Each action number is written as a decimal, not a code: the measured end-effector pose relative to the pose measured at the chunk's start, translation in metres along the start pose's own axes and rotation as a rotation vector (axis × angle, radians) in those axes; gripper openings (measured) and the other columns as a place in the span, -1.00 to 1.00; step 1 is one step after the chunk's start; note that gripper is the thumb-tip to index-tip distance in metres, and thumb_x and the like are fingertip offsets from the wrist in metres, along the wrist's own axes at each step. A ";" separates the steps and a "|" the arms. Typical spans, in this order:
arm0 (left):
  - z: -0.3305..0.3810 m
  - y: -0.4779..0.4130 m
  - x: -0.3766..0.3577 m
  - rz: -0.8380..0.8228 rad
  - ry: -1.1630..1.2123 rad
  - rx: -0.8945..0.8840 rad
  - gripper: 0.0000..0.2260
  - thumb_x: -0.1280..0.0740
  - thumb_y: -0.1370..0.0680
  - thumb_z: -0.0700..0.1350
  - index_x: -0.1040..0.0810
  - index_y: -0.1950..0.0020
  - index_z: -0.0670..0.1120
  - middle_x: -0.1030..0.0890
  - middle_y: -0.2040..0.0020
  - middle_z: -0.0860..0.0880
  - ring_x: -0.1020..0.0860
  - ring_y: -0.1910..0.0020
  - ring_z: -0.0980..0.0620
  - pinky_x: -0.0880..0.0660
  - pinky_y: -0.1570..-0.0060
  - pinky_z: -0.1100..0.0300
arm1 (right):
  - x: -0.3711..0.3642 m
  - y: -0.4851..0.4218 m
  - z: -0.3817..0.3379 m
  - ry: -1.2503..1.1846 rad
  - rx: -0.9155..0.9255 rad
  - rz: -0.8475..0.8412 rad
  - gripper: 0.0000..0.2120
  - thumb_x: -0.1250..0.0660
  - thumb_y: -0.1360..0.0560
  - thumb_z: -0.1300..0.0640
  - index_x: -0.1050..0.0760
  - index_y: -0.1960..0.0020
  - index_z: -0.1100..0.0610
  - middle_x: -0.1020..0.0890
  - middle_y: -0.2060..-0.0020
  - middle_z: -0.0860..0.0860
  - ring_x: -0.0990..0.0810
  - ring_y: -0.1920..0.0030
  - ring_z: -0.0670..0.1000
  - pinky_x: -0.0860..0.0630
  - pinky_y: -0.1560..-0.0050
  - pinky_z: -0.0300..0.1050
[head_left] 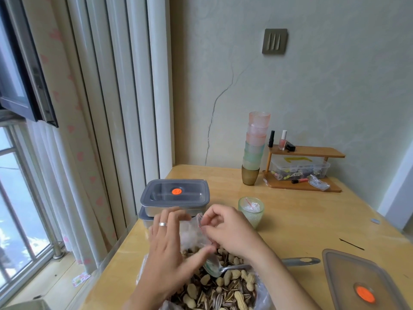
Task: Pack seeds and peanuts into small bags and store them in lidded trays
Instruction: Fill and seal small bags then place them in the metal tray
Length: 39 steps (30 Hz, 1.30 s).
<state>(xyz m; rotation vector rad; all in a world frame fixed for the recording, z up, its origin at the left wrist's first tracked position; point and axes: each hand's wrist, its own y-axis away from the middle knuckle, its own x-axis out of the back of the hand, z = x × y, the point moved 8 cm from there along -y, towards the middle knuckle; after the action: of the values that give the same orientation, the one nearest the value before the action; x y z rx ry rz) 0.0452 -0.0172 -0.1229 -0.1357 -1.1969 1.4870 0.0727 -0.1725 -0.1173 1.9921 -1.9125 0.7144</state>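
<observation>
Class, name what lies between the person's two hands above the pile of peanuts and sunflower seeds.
A small clear plastic bag, held by the left hand and right hand; the head view shows it.

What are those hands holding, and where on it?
A small clear bag: the right hand pinches its top edge, and the left hand holds its side.

My left hand (166,249) hides most of the bottom tray (145,217). The small bag (192,236) looks blurry. The grey lid (348,271) is cut off.
</observation>
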 end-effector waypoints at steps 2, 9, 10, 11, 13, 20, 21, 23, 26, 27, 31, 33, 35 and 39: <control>-0.005 0.001 -0.010 -0.086 -0.069 -0.009 -0.25 -0.33 -0.41 0.53 -0.39 -0.39 0.06 -0.43 -0.31 0.18 -0.37 -0.36 0.16 -0.19 -0.36 0.22 | -0.003 0.001 0.007 -0.142 -0.079 -0.063 -0.94 -0.38 -0.55 0.30 -0.58 0.04 0.17 -0.61 0.33 0.01 -0.64 0.41 0.03 -0.56 0.29 -0.11; -0.018 0.002 -0.012 -0.079 0.006 0.057 -0.48 -0.29 -0.48 0.49 -0.43 -0.31 0.23 -0.56 -0.15 0.33 -0.48 -0.22 0.34 -0.17 -0.36 0.21 | 0.004 0.001 0.004 -0.132 -0.035 -0.030 -0.85 -0.50 -0.49 0.09 -0.57 -0.01 0.04 -0.69 0.18 0.03 -0.69 0.30 0.01 -0.59 0.19 -0.09; -0.021 0.002 -0.011 -0.063 0.009 0.071 -0.48 -0.28 -0.47 0.49 -0.43 -0.30 0.23 -0.56 -0.15 0.33 -0.49 -0.21 0.34 -0.17 -0.34 0.23 | 0.011 0.001 -0.001 -0.105 0.015 0.017 -0.88 -0.49 -0.50 0.04 -0.57 0.02 -0.01 -0.70 0.14 0.04 -0.68 0.31 0.00 -0.58 0.17 -0.06; -0.022 0.002 -0.011 -0.060 0.010 0.080 -0.47 -0.27 -0.47 0.50 -0.42 -0.30 0.23 -0.55 -0.16 0.33 -0.49 -0.21 0.33 -0.17 -0.32 0.23 | 0.017 0.001 -0.008 -0.109 0.069 0.042 -0.92 -0.46 -0.53 0.01 -0.59 0.04 -0.02 -0.70 0.13 0.06 -0.64 0.34 -0.02 -0.56 0.17 -0.05; -0.021 0.002 -0.011 -0.068 0.011 0.077 -0.48 -0.26 -0.48 0.50 -0.41 -0.30 0.24 -0.53 -0.18 0.34 -0.48 -0.21 0.32 -0.19 -0.30 0.23 | 0.017 0.004 -0.020 -0.111 0.151 -0.007 -0.88 -0.42 -0.58 -0.03 -0.61 0.07 0.00 -0.71 0.16 0.11 -0.56 0.40 -0.03 -0.52 0.24 -0.04; -0.008 0.000 -0.012 -0.104 0.139 0.009 -0.73 -0.31 -0.60 0.14 -0.44 -0.28 0.15 -0.52 -0.08 0.22 -0.55 -0.11 0.08 -0.47 -0.02 0.18 | -0.008 0.014 -0.029 0.158 0.254 -0.193 -0.84 -0.42 -0.59 -0.07 -0.65 0.01 0.01 -0.53 0.51 -0.25 -0.46 0.49 -0.13 -0.41 0.28 -0.23; -0.009 0.000 -0.012 -0.108 0.140 0.009 -0.73 -0.31 -0.61 0.13 -0.44 -0.28 0.14 -0.52 -0.08 0.21 -0.55 -0.10 0.08 -0.46 -0.02 0.21 | -0.007 0.014 -0.028 0.165 0.245 -0.204 -0.86 -0.42 -0.60 -0.06 -0.66 -0.01 0.01 -0.54 0.49 -0.30 -0.47 0.49 -0.14 -0.41 0.27 -0.26; -0.012 0.001 -0.015 -0.118 0.150 0.019 -0.71 -0.32 -0.61 0.16 -0.41 -0.29 0.16 -0.52 -0.09 0.22 -0.56 -0.10 0.09 -0.47 -0.02 0.25 | -0.006 0.015 -0.028 0.109 0.237 -0.242 -0.92 -0.42 -0.60 -0.03 -0.65 -0.05 -0.05 -0.60 0.40 -0.30 -0.50 0.47 -0.09 -0.44 0.28 -0.27; -0.014 0.001 -0.015 -0.110 0.177 0.028 -0.67 -0.29 -0.59 0.27 -0.39 -0.28 0.18 -0.52 -0.07 0.28 -0.55 -0.05 0.17 -0.45 0.01 0.34 | -0.002 0.014 -0.027 0.021 0.248 -0.272 -0.88 -0.40 -0.60 -0.08 -0.63 -0.13 -0.19 -0.72 0.16 0.02 -0.53 0.43 0.01 -0.45 0.29 -0.23; -0.013 0.001 -0.015 -0.105 0.182 0.030 -0.65 -0.28 -0.58 0.29 -0.41 -0.27 0.15 -0.52 -0.05 0.31 -0.54 -0.02 0.21 -0.43 0.04 0.38 | -0.002 0.013 -0.025 0.012 0.244 -0.281 -0.86 -0.40 -0.60 -0.11 -0.61 -0.15 -0.23 -0.71 0.12 0.12 -0.54 0.42 0.02 -0.45 0.29 -0.21; -0.020 0.002 -0.016 -0.101 0.153 0.054 -0.63 -0.28 -0.57 0.29 -0.46 -0.22 0.07 -0.53 0.05 0.27 -0.51 0.07 0.21 -0.39 0.11 0.39 | -0.002 0.014 -0.025 -0.057 0.229 -0.302 -0.88 -0.38 -0.64 -0.05 -0.62 -0.16 -0.16 -0.71 0.04 0.12 -0.58 0.38 0.02 -0.47 0.27 -0.25; -0.025 0.003 -0.016 -0.093 0.122 0.073 -0.62 -0.26 -0.56 0.32 -0.45 -0.21 0.10 -0.53 0.06 0.25 -0.50 0.07 0.21 -0.39 0.09 0.38 | 0.012 0.014 -0.026 -0.103 0.190 -0.228 -0.87 -0.36 -0.64 -0.06 -0.65 -0.13 -0.10 -0.73 0.04 0.06 -0.64 0.31 0.01 -0.54 0.22 -0.23; -0.028 0.004 -0.015 -0.094 0.114 0.091 -0.62 -0.25 -0.56 0.34 -0.44 -0.22 0.12 -0.54 0.05 0.23 -0.50 0.08 0.21 -0.40 0.08 0.38 | 0.040 0.013 -0.019 -0.020 0.134 -0.035 -0.87 -0.35 -0.62 -0.07 -0.65 -0.06 -0.08 -0.73 0.10 -0.04 -0.69 0.23 -0.08 -0.58 0.10 -0.18; -0.033 0.010 -0.015 -0.116 0.118 0.112 -0.62 -0.25 -0.56 0.32 -0.44 -0.22 0.09 -0.55 0.03 0.19 -0.53 0.06 0.17 -0.42 0.08 0.31 | 0.093 0.032 0.016 0.336 -0.121 0.220 -0.89 -0.32 -0.66 0.02 -0.61 0.00 -0.07 -0.65 0.07 -0.20 -0.60 0.05 -0.19 -0.42 0.14 -0.36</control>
<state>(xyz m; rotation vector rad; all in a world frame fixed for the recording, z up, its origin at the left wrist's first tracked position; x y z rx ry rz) 0.0651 -0.0079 -0.1535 -0.0753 -1.0085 1.4209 0.0429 -0.2625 -0.0855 1.4945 -1.9311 0.9005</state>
